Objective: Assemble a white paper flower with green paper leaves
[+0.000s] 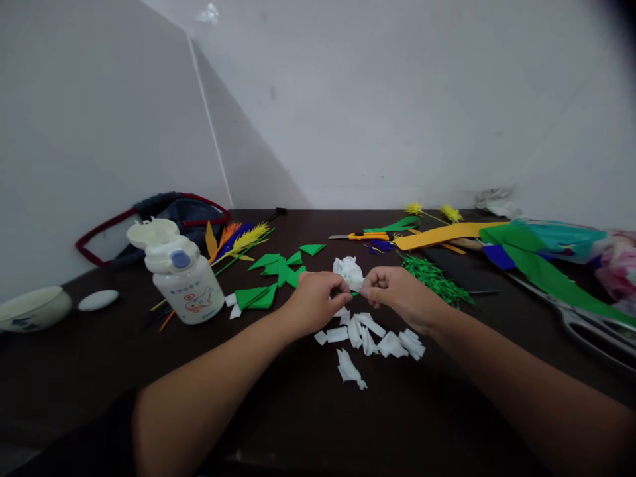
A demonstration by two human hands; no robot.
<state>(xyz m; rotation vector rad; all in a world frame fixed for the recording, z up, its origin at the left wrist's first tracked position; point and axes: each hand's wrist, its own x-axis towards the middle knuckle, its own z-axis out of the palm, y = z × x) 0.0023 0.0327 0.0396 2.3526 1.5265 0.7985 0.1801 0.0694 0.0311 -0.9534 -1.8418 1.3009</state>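
Note:
My left hand (pixel 322 299) and my right hand (pixel 390 291) meet over the middle of the dark table, fingers closed in a pinch. A sliver of green shows between their fingertips; what exactly they hold is too small to make out. Just behind the fingertips is a crumpled white paper bunch (pixel 348 270). Several torn white paper pieces (pixel 368 331) lie below the hands, and one twisted white piece (pixel 350 368) sits nearer to me. Cut green paper pieces (pixel 258 296) are spread left of my left hand. A heap of green paper shreds (pixel 434 281) lies beside my right wrist.
A white bottle (pixel 186 285) with its lid up stands at left, near a bowl (pixel 37 308) and colored paper plumes (pixel 246 242). Behind the hands is a utility knife (pixel 365 236) with its blade out. Scissors (pixel 591 324) and orange paper strips (pixel 447 234) lie right.

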